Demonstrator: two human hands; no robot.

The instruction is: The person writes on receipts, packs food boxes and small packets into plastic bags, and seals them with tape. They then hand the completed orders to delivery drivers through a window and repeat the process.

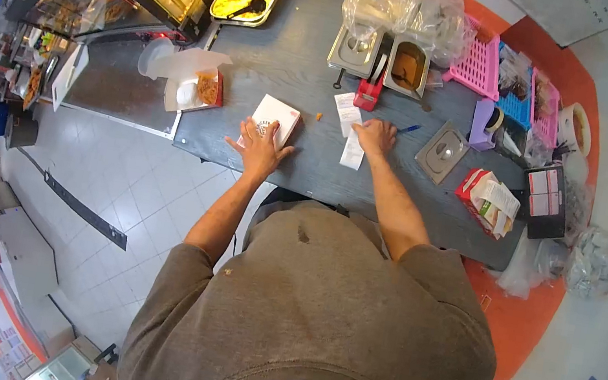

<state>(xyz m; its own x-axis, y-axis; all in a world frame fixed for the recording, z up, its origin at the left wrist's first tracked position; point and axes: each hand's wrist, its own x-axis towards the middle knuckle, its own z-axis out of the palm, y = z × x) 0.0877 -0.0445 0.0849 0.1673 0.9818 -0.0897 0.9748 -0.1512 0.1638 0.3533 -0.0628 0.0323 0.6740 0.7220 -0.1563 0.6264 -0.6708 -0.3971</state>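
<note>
Left of centre, the left hand [262, 148] lies spread, fingers apart, on the white box [277, 117] on the worktop [278, 54]. Near the frame's centre, the right hand [376, 136] touches the paper slips [352, 126]; whether it grips them, I cannot tell.

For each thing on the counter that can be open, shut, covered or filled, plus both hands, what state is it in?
White box, closed
Food box, open, food inside
Lidded container, covered
Brown-filled container, uncovered
Yellow-food tray, uncovered, black spoon in it
Loose metal lid, flat on counter
Left hand, fingers spread on white box
Right hand, bent, at receipts
</note>
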